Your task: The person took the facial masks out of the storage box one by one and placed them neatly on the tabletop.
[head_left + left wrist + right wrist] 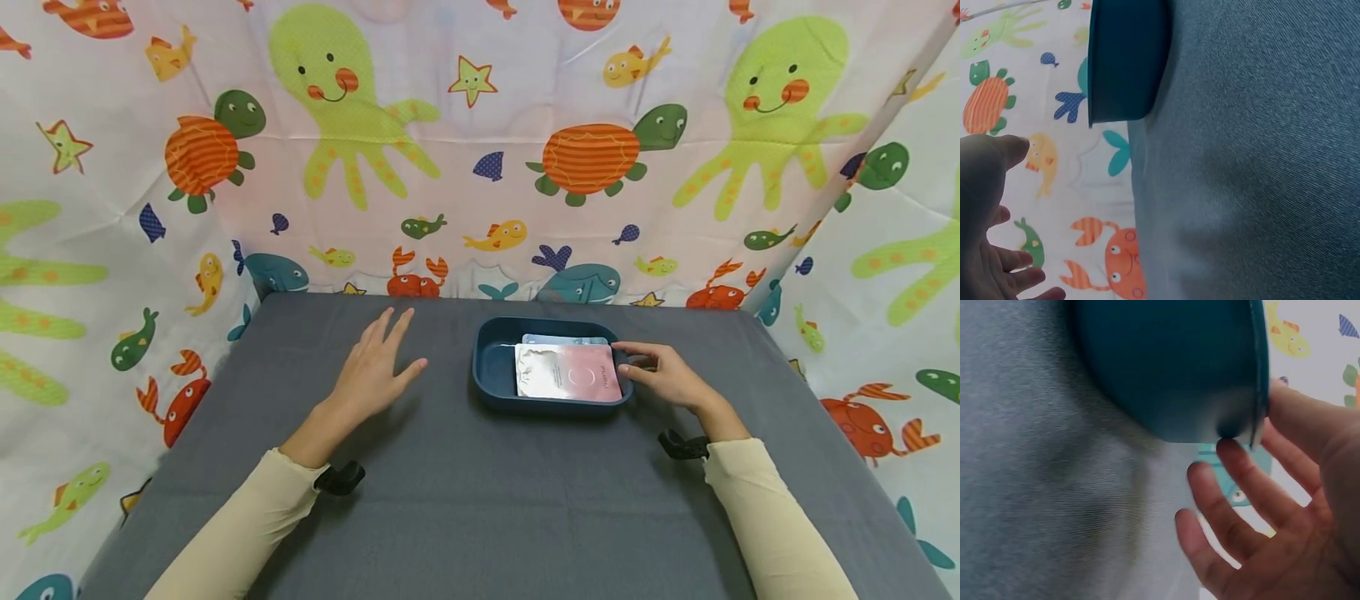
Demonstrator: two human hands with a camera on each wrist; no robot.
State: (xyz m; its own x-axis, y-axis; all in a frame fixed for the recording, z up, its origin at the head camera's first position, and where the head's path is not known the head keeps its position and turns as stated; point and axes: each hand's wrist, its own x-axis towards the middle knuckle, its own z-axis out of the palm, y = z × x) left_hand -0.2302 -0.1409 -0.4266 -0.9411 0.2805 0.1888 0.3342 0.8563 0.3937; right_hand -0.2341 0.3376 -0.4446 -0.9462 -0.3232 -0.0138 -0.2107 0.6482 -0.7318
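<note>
A dark blue rectangular bin with rounded corners stands on the grey cloth. Inside it lies a silver and pink printed sachet, overlapping a light blue packet behind it. My right hand holds the bin's right end, thumb and index finger at the rim. In the right wrist view, the middle fingertip meets the outer wall of the bin, with the other fingers spread below. My left hand hovers left of the bin, fingers extended and thumb spread, touching nothing. The left wrist view shows that hand apart from the bin.
Grey cloth covers the table. A curtain printed with sea animals hangs behind the table and along both sides. Each wrist carries a black strap mount.
</note>
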